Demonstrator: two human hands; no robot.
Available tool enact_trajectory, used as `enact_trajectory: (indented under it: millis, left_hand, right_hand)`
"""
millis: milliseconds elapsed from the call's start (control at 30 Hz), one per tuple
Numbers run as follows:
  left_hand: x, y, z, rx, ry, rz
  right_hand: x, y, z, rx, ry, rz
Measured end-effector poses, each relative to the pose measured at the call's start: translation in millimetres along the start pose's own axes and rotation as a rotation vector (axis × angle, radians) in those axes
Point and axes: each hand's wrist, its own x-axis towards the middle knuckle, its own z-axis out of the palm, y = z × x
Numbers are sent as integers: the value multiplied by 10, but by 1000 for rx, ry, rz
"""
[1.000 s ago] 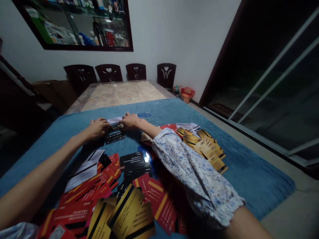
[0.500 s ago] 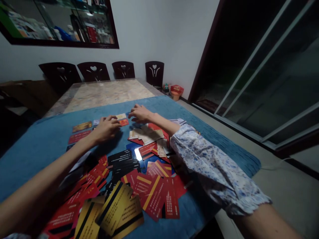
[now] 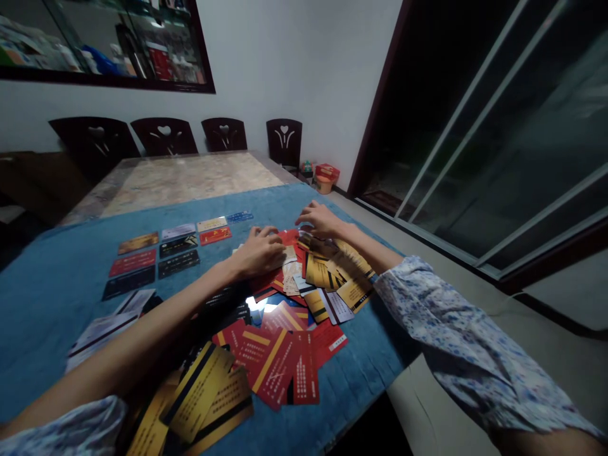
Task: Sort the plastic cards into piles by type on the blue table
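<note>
My left hand [image 3: 260,252] rests low over the cream and red cards in the middle of the pile. Its fingers are bent and a little apart, with no card visible in them; the fingertips are partly hidden. At the pile's far right, my right hand [image 3: 319,220] hovers with fingers curved and apart over gold cards [image 3: 325,269]. Nearer me lie red cards [image 3: 275,361] and larger-looking gold cards [image 3: 206,392]. Black cards [image 3: 232,310] are partly covered by my left forearm. White striped cards [image 3: 102,329] lie left of that forearm.
Beyond the pile, several cards lie in short columns, among them a red card [image 3: 215,235] and a blue card [image 3: 240,216]. A blue cloth [image 3: 71,253] covers the near table; a marble-patterned tabletop [image 3: 190,177] and dark chairs [image 3: 284,140] stand behind it.
Both hands have moved right, from the laid-out cards to the far part of the pile. The view has shifted, and the columns of cards and the gold cards at right are now uncovered.
</note>
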Motion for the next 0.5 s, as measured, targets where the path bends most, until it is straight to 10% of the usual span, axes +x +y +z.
enact_trajectory:
  millis: [500]
  left_hand:
    - [594, 238, 300, -77, -51, -30]
  right_hand:
    - [-620, 259, 249, 116, 107, 159]
